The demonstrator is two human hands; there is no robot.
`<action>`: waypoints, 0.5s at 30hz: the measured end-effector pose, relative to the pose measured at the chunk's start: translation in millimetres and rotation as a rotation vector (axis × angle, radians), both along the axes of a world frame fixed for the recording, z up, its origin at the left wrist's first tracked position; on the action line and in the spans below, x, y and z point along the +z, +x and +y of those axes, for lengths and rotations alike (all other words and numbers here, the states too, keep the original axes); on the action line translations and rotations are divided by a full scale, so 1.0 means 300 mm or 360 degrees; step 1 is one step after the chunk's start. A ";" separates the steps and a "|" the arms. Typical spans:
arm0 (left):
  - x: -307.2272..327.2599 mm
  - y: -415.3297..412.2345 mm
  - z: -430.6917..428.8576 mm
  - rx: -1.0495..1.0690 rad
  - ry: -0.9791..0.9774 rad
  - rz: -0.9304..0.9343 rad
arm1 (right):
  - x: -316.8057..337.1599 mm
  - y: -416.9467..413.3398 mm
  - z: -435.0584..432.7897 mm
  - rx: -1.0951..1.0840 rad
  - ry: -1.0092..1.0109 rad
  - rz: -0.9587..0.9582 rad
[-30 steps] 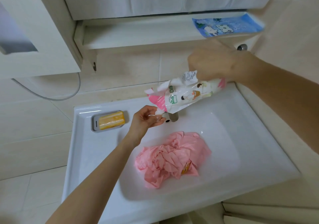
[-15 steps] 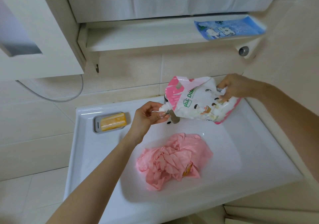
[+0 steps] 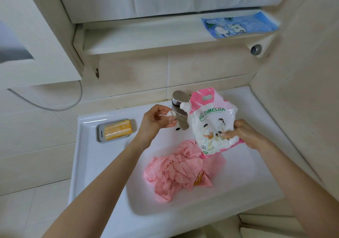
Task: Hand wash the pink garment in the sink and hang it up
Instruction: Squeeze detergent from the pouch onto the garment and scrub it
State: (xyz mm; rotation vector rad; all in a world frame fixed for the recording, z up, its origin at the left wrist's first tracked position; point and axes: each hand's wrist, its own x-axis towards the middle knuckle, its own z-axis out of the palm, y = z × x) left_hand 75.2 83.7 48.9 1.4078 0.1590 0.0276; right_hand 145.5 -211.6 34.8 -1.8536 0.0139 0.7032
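Fingertips first: the left hand's [image 3: 156,123] fingers [image 3: 169,119] are pinching a small white cap [image 3: 171,113], and it is clear of the spout [image 3: 184,105]. That's the change. Half a second ago those fingers were right on the spout; now there's a gap between them and the nozzle stands bare.

Over to the right hand [image 3: 246,137]: its fingers [image 3: 227,134] are clenched on the lower right edge of the detergent pouch [image 3: 211,126]. A second ago the pouch was held high and tipped nearly flat. Now it has come down and stands upright just right of the faucet [image 3: 180,121], its bottom corner hanging over the far edge of the pink garment [image 3: 179,171].

The garment itself hasn't budged. It lies crumpled in the basin of the sink [image 3: 86,164], with something yellow peeking from the folds.

What does this mean? The pouch looks opened and ready, so I'd say the detergent pour comes next, spout tipped down over the cloth. No water is running from the faucet that I can see, and the washing proper hasn't started.

Further left, a yellow soap bar [image 3: 117,129] sits in its grey dish [image 3: 99,134] on the sink's far-left rim. Up on the shelf [image 3: 146,39], far right, lies a blue packet [image 3: 238,26].
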 end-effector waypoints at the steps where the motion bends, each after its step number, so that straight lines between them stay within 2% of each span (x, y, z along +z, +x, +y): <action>1: -0.015 0.010 0.001 0.0052 0.0104 0.0016 | -0.021 -0.014 -0.001 -0.0037 0.0067 0.0029; 2: -0.038 0.026 0.003 0.0099 0.0346 0.0021 | -0.041 -0.022 -0.003 -0.0067 0.0113 0.0041; 3: -0.062 0.046 0.005 0.0086 0.0746 0.0028 | -0.060 -0.028 -0.004 -0.0092 0.0146 0.0057; 5: -0.099 0.072 -0.001 -0.0159 0.1742 0.0101 | -0.078 -0.041 -0.001 -0.0105 0.0170 0.0081; 6: -0.110 0.080 -0.008 -0.0313 0.2122 0.0136 | -0.081 -0.047 0.003 -0.0115 0.0187 0.0090; 7: -0.117 0.084 -0.017 -0.0448 0.2371 0.0157 | -0.086 -0.051 0.004 -0.0132 0.0194 0.0098; 10: -0.130 0.086 -0.038 -0.0633 0.2723 0.0171 | -0.106 -0.068 0.002 -0.0156 0.0217 0.0111; 15: -0.139 0.083 -0.031 -0.0730 0.2986 0.0209 | -0.124 -0.092 0.005 -0.0192 0.0280 0.0152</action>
